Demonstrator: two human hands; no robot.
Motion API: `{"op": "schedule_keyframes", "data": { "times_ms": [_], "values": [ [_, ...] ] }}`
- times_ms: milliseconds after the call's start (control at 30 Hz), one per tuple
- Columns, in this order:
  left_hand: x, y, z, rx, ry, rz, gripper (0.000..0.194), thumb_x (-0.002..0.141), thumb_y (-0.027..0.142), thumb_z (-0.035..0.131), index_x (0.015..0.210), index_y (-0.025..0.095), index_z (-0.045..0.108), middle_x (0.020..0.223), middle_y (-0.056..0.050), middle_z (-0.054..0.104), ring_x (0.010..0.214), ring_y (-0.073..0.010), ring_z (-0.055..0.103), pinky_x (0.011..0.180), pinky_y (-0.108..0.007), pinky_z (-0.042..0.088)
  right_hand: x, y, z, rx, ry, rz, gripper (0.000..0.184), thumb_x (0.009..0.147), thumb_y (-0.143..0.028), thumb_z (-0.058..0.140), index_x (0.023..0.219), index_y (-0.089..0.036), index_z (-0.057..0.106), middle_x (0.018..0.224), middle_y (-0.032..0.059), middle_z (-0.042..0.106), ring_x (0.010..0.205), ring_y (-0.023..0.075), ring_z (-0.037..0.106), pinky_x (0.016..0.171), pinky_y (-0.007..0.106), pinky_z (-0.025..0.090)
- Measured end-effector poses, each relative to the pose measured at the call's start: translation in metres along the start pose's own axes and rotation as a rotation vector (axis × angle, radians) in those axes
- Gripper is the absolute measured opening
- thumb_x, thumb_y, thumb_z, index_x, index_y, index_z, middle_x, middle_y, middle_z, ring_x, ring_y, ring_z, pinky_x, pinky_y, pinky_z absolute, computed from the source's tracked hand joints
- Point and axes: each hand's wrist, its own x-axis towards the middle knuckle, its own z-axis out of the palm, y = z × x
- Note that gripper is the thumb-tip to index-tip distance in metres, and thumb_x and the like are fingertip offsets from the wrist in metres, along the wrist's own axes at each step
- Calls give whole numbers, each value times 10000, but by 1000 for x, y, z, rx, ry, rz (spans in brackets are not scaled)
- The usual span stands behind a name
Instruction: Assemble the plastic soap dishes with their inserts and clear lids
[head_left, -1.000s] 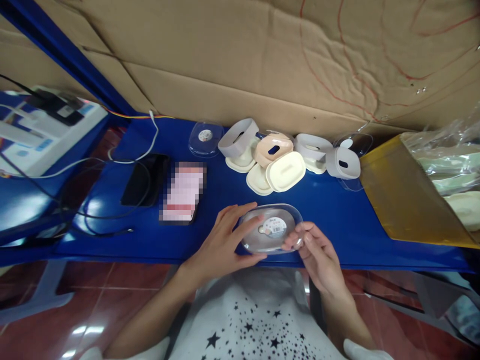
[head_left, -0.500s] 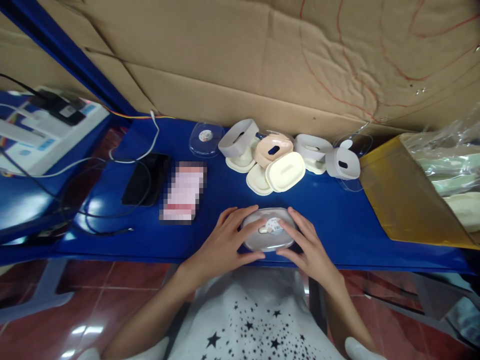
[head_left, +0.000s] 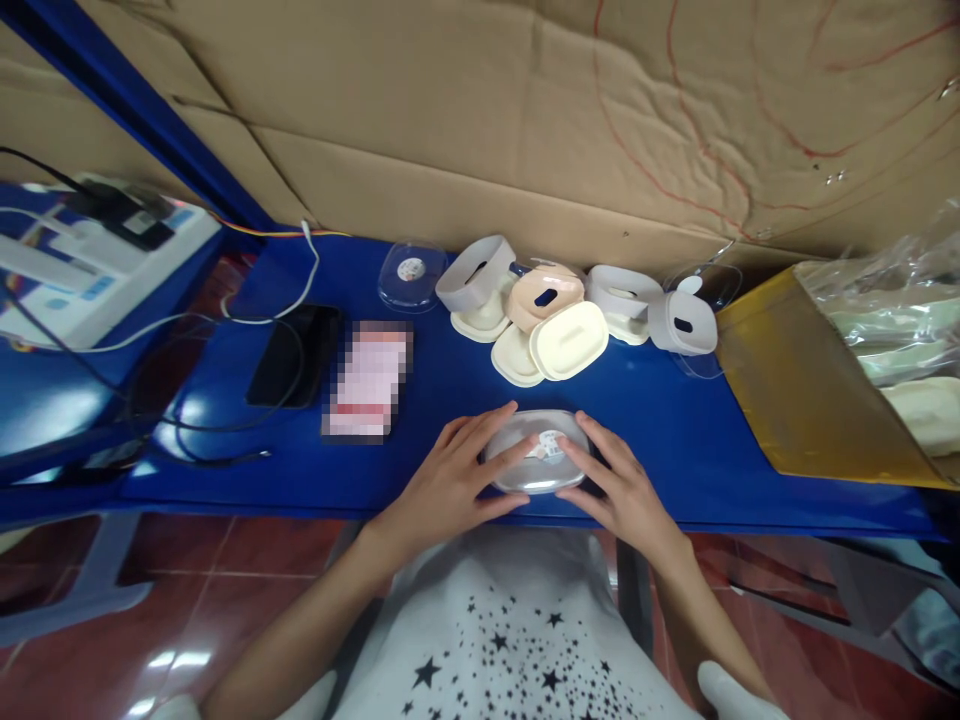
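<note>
Near the table's front edge sits a rounded plastic box [head_left: 517, 482] with a clear lid, a round white sticker on its top. My left hand [head_left: 454, 472] grips its left side, the thumb at the near edge and the fingers spread over the lid and far edge. On the right side my right hand [head_left: 616, 478] holds it the same way, one fingertip touching the sticker. Beyond my hands lie cream oval lids [head_left: 570, 341], a peach box part [head_left: 546, 296] with a slot, and pale grey slotted parts [head_left: 475, 274] [head_left: 683, 323].
A clear cover [head_left: 409, 280] with a sticker lies at the back. To the left are a pixelated phone-like rectangle [head_left: 369, 382], a black flat object [head_left: 294, 358], cables and a white power strip [head_left: 112, 265]. An open carton [head_left: 787, 385] with plastic-wrapped parts stands at right.
My left index fingertip has shifted slightly right over the lid towards the sticker. Both hands stay around the box; the view has moved slightly.
</note>
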Motion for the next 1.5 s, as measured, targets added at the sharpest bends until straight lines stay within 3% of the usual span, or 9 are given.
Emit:
{"op": "schedule_keyframes", "data": {
  "times_ms": [333,500,767,900,1000,1100,1233,1400,1500],
  "values": [
    [26,0,-4,-140,-116,-47,653,909,353,824,1514,300,585,1631,-142,492,1477,-352,531,1169,-548,513,-2,13,-2,115,41,63,691,991,-373,771,1609,-376,461,1629,138,481,1536,352,509,1165,553,577],
    [53,3,-7,-80,-170,93,714,968,468,801,1602,319,507,1682,-146,471,1509,-345,519,1187,-534,511,-20,25,-12,95,94,119,607,994,-398,753,1541,-338,497,1636,156,472,1542,367,499,1164,587,565],
    [112,-5,-9,264,-23,-12,627,1005,378,754,1568,197,544,1697,-242,422,1554,-425,453,1234,-630,399,-71,71,-38,-118,364,338,603,985,-474,758,1514,-286,537,1560,182,525,1480,390,543,1189,658,485],
    [137,-6,12,361,-40,-89,773,940,424,823,1602,172,510,1706,-297,376,1562,-490,420,1215,-689,371,-73,75,-41,-319,514,417,645,1005,-492,721,1578,-277,520,1713,221,377,1559,470,428,1209,750,386],
    [145,-3,21,420,-48,-118,627,977,352,762,1538,143,574,1655,-307,447,1495,-478,507,1179,-661,412,-59,60,-38,-354,550,374,701,1016,-446,712,1647,-292,449,1771,220,275,1603,496,346,1219,758,358],
    [132,9,14,432,-25,-92,481,952,291,749,1391,110,670,1617,-318,487,1453,-472,541,1177,-651,409,-40,40,-34,-334,429,273,680,1037,-375,687,1663,-333,423,1770,187,291,1595,474,374,1219,718,386],
    [82,28,-6,295,-29,-73,471,926,359,757,1358,186,679,1602,-234,538,1381,-410,594,1196,-631,389,-13,26,-33,-272,264,106,630,1060,-319,655,1650,-326,434,1728,157,395,1581,402,425,1227,623,431],
    [11,23,-13,154,-67,-154,467,947,298,690,1404,230,625,1629,-185,532,1419,-360,580,1234,-643,335,28,40,-38,-265,80,-67,523,1109,-261,550,1626,-274,468,1608,115,596,1482,304,569,1217,563,467],
    [-8,11,-10,112,-90,-166,496,943,258,687,1429,243,590,1667,-176,495,1474,-347,546,1268,-655,289,64,54,-41,-319,32,-121,485,1119,-216,488,1602,-248,512,1565,108,645,1442,297,614,1179,548,500]
  ]
}}
